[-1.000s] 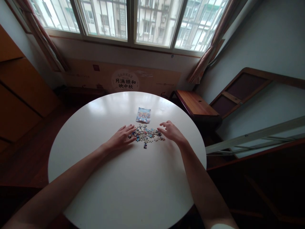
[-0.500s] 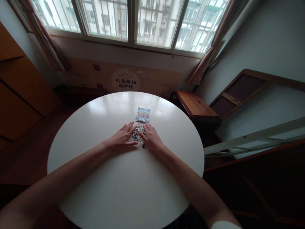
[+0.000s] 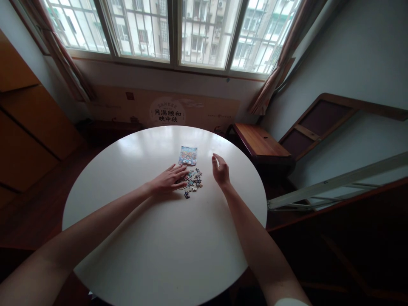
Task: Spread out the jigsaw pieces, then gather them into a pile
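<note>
Your left hand [image 3: 167, 180] lies flat and spread on the worktop [image 3: 165, 238], fingers reaching into the left edge of the puzzle pieces [image 3: 193, 182]; your right hand [image 3: 220, 171] hovers just beside the heap on its right, raised on edge, fingers loosely curled and holding nothing that I can make out; the heap itself sits a little past the middle of the round worktop, toward the window, with the small printed picture card [image 3: 188, 155] lying flat just beyond it.

These pieces look like thin card, so judge them very light, stiff for their size, and quick to slide on that glossy white surface; a flat palm will push them as a group, but a sweep that is too brisk is likely to scatter them; to lift one, pinch it by its edges with thumb and forefinger, or slide it to where a fingertip can get under it; the tabs could bend if you press hard; the card is likewise flat and light, best taken by an edge or corner.

You have broad bare worktop on your near side and to the left; to the right the round rim is nearer, with the wooden side table [image 3: 261, 144] beyond and below it, so keep any sweep from running that way.
</note>
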The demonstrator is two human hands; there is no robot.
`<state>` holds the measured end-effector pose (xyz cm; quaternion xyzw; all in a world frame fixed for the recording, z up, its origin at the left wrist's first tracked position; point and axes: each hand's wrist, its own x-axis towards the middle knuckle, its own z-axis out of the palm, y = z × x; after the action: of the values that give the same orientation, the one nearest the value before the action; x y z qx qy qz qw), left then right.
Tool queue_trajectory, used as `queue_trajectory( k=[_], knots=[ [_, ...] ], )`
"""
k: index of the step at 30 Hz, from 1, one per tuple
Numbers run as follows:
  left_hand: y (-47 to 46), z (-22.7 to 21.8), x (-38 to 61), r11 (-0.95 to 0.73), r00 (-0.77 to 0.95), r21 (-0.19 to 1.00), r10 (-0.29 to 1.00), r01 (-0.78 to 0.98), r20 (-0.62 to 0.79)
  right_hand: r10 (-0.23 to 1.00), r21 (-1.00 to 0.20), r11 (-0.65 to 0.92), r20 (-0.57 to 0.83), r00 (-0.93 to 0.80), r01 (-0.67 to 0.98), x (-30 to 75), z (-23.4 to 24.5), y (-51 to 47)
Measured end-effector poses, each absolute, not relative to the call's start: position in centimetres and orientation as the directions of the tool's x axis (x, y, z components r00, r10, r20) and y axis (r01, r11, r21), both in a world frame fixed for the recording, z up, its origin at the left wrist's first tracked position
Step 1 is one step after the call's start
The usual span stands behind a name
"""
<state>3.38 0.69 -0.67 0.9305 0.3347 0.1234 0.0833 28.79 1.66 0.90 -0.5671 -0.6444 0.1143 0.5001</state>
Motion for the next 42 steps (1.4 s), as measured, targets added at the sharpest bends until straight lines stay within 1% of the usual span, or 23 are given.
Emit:
queue_trajectory(
  k=[5, 9, 13, 16, 22, 26, 29, 31, 35, 38, 42],
  knots=[
    [0.3, -0.2, 4.2, -0.784, 0.759, 0.229, 0.618, 0.577, 0.205, 0.844, -0.736, 0.369, 0.521, 0.127, 0.568, 28.5, 0.8, 1.8],
    [0.3, 0.5, 6.1, -0.823, 0.791, 0.174, 0.567, 0.54, 0.228, 0.847, -0.742, 0.392, 0.522, 0.101, 0.543, 28.3, 0.5, 1.9],
    [0.2, 0.6, 8.5, -0.889, 0.876, 0.123, 0.457, 0.442, 0.155, 0.844, -0.75, 0.411, 0.528, 0.096, 0.518, 28.2, 0.1, 2.1],
    [0.3, 0.3, 9.3, -0.895, 0.888, 0.12, 0.443, 0.429, 0.126, 0.845, -0.763, 0.413, 0.525, 0.103, 0.498, 28.1, -0.2, 2.2],
    [0.5, 0.1, 7.5, -0.903, 0.856, 0.064, 0.424, 0.425, 0.295, 0.846, -0.762, 0.409, 0.523, 0.103, 0.502, 28.2, -0.2, 2.3],
    [-0.2, 0.4, 5.8, -0.9, 0.839, 0.049, 0.422, 0.432, 0.344, 0.845, -0.749, 0.41, 0.527, 0.092, 0.521, 28.3, 0.0, 2.1],
    [-0.8, 0.6, 4.8, -0.896, 0.83, 0.03, 0.422, 0.443, 0.364, 0.85, -0.695, 0.426, 0.526, 0.006, 0.579, 28.2, 0.1, 1.8],
    [-1.1, 0.6, 4.5, -0.866, 0.79, 0.053, 0.477, 0.497, 0.384, 0.855, -0.636, 0.448, 0.509, -0.095, 0.628, 28.0, -0.1, 1.6],
    [-0.8, 0.7, 4.8, -0.675, 0.578, 0.151, 0.709, 0.722, 0.404, 0.86, -0.526, 0.475, 0.445, -0.248, 0.705, 27.2, -0.8, 1.1],
    [0.1, 0.9, 5.7, -0.536, 0.459, 0.211, 0.827, 0.817, 0.324, 0.862, -0.495, 0.488, 0.403, -0.307, 0.719, 26.6, -1.2, 0.8],
    [1.3, 1.5, 7.2, -0.406, 0.365, 0.235, 0.91, 0.883, 0.199, 0.835, -0.46, 0.543, 0.39, -0.389, 0.703, 26.6, -1.5, 0.7]
  ],
)
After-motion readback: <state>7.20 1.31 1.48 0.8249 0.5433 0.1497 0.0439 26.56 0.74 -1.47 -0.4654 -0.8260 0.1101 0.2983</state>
